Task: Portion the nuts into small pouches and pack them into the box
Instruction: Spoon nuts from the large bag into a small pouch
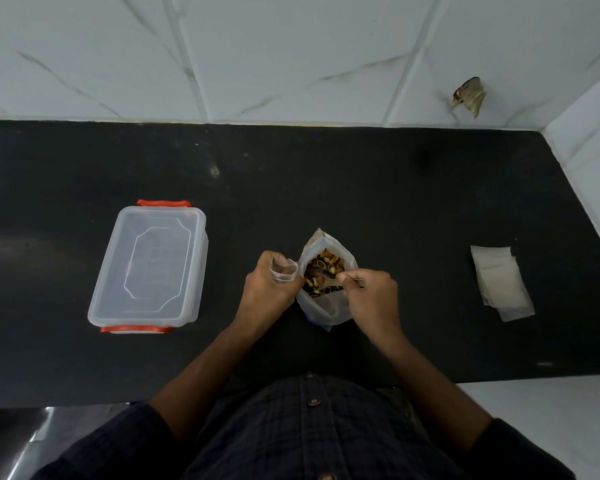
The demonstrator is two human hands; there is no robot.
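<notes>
A large clear bag of mixed nuts point(326, 268) stands open on the black counter, between my hands. My left hand point(267, 289) grips a small clear pouch point(284, 270) with its mouth held open; a few nuts show inside it. My right hand point(371, 292) pinches the handle of a small spoon point(326, 280) whose bowl is down among the nuts in the bag. A clear plastic box point(151, 268) with red clips sits to the left, its lid on. A stack of empty small pouches point(499, 282) lies at the right.
The black counter point(326, 174) runs to a white tiled wall at the back and right. A crumpled wrapper point(470, 97) hangs on the wall at the upper right. The counter's front edge is close to my body.
</notes>
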